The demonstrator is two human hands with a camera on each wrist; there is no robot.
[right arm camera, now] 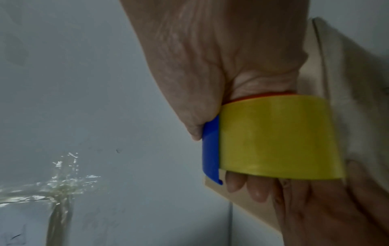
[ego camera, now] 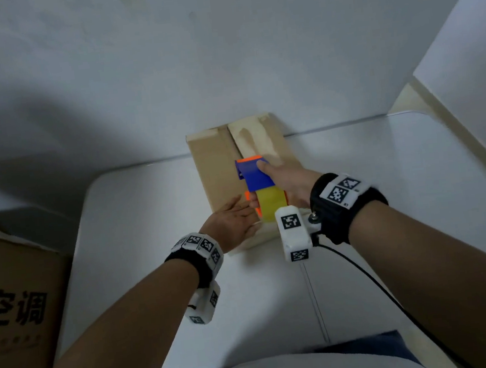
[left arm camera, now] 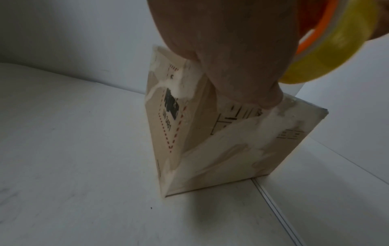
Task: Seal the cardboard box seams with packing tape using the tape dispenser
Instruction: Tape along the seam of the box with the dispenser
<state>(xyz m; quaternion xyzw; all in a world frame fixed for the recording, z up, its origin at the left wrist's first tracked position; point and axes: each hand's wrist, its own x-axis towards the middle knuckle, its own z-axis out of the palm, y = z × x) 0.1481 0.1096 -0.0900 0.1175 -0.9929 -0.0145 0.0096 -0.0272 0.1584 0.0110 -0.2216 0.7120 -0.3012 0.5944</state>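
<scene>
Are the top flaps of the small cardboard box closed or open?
Closed: both flaps lie flat on the cardboard box, meeting at the centre seam under the tape dispenser.

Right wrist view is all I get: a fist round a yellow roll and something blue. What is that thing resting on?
Observer: The tape dispenser, gripped by the right hand, sits on top of a small cardboard box, over the seam between its top flaps.
Visitor: Is the other hand helping?
Observer: The left hand lies flat on the box's near end, fingers straight.
Visitor: Is anything printed on the box?
Observer: Yes. The left wrist view shows black print and red dashed lines on its side.
</scene>
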